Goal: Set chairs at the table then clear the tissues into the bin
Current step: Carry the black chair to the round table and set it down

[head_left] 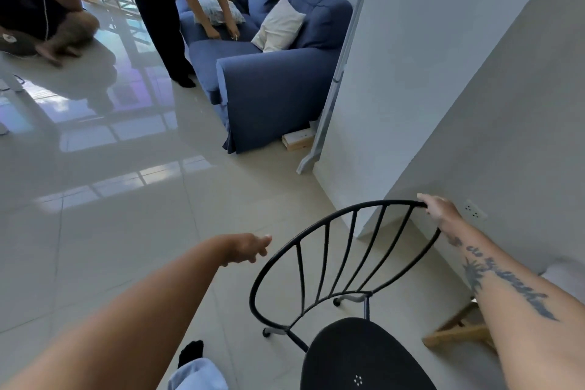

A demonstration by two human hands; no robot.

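Note:
A black metal chair (329, 266) with a curved, barred backrest and a round black seat stands on the tiled floor at the lower right. My right hand (438, 207) grips the top right of the backrest rim. My left hand (250, 247) hovers just left of the backrest, fingers loosely apart, holding nothing and not touching the chair. No table, tissues or bin are in view.
A white wall corner (373, 225) stands right behind the chair. A blue sofa (269, 89) with cushions sits farther back, one person bending over it, another crouching at far left. A wooden frame (459, 332) lies by the wall at lower right. Glossy tiled floor spreads left.

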